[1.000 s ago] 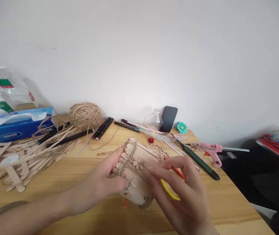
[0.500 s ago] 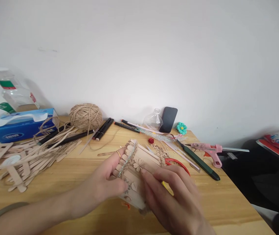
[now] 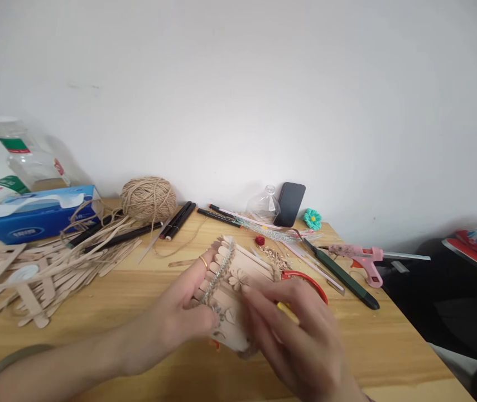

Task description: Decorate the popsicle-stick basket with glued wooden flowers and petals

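My left hand (image 3: 179, 312) is closed around the left side of a popsicle-stick craft (image 3: 238, 304), its thumb across the front face. Twine and a glittery silver-green strip (image 3: 218, 273) run along the craft's edge. A wooden flower (image 3: 237, 278) made of small petals lies on its face, with a heart-shaped wood piece (image 3: 230, 316) below it. My right hand (image 3: 297, 329) has thumb and forefinger pinched at the flower's lower right edge; whether a tiny piece sits between the fingertips I cannot make out.
Loose popsicle sticks (image 3: 33, 279), a blue tissue pack (image 3: 41, 215) and a twine ball (image 3: 148, 199) are at left. Behind stand a small glass bottle (image 3: 265, 204) and a phone (image 3: 290, 204). Red-handled scissors (image 3: 305, 276), a dark green craft knife (image 3: 342, 276) and a pink glue gun (image 3: 364, 257) lie right.
The view has shifted slightly, so the table things sit a little further right. My right fingers stay at the flower's edge; the left hand keeps its hold on the craft.
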`<action>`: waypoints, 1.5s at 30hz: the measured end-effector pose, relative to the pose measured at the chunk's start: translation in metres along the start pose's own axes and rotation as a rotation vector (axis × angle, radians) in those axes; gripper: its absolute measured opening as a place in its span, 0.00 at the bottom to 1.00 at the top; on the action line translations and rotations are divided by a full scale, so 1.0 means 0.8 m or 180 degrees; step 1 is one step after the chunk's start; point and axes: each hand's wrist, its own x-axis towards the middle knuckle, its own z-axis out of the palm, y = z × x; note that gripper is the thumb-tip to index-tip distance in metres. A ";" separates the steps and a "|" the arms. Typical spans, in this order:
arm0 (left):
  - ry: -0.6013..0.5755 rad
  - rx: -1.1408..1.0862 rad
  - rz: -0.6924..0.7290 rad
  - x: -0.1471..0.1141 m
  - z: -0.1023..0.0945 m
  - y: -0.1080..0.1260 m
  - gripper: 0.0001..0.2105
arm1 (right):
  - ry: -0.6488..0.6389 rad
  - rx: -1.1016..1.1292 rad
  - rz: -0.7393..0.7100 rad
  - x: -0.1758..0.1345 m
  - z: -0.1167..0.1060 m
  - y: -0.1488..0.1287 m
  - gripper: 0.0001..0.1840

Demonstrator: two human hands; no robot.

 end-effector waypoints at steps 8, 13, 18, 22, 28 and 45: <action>0.0132 0.0021 0.0056 0.009 0.003 0.002 0.18 | 0.0052 0.1361 0.1793 -0.008 0.004 0.002 0.17; 0.0376 0.0045 -0.0245 0.009 0.011 0.008 0.16 | -0.0598 0.1683 0.1939 -0.009 0.014 -0.001 0.20; 0.0592 0.0186 -0.0581 0.010 0.008 0.010 0.15 | -0.0665 0.1625 0.1927 -0.012 0.017 0.001 0.19; 0.0711 0.0151 -0.0696 0.012 0.008 0.009 0.10 | -0.0709 0.1585 0.1923 -0.009 0.018 0.000 0.20; 0.0869 0.0181 -0.0770 0.015 0.009 0.009 0.08 | -0.0653 0.1614 0.1881 -0.003 0.018 -0.006 0.20; 0.0912 0.0512 -0.0690 0.018 0.009 0.006 0.07 | -0.0475 0.1316 0.2092 0.010 0.029 -0.013 0.19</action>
